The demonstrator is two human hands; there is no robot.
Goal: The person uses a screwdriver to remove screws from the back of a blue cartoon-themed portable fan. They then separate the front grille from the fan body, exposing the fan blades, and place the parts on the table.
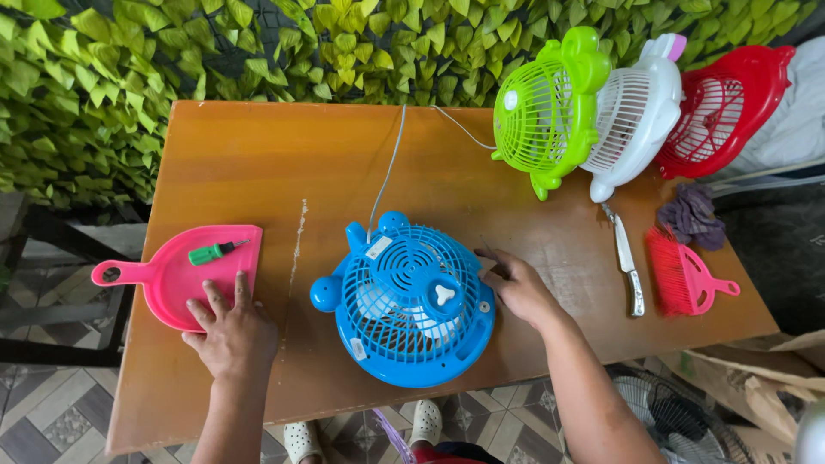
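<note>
Centrally, the blue fan (411, 302) lies back-up between your hands: left hand (230, 331) flat, fingers spread on the pink dustpan (172, 273); right hand (516, 285) touches the fan's rim, its grip unclear. Knife (626, 258) and brush (683, 277) lie just right.

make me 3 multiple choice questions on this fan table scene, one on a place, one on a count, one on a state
1. Where is the green screwdriver?
A in the pink dustpan
B on the blue fan
C beside the knife

2. How many fans stand along the far table edge?
A two
B three
C five

3. How does the blue fan lie?
A upright
B flat, grille up
C hanging

Answers:
1 A, it rests inside the pan by the left hand.
2 B, green, white and red.
3 B, its grille faces the camera beside the right hand.
</note>
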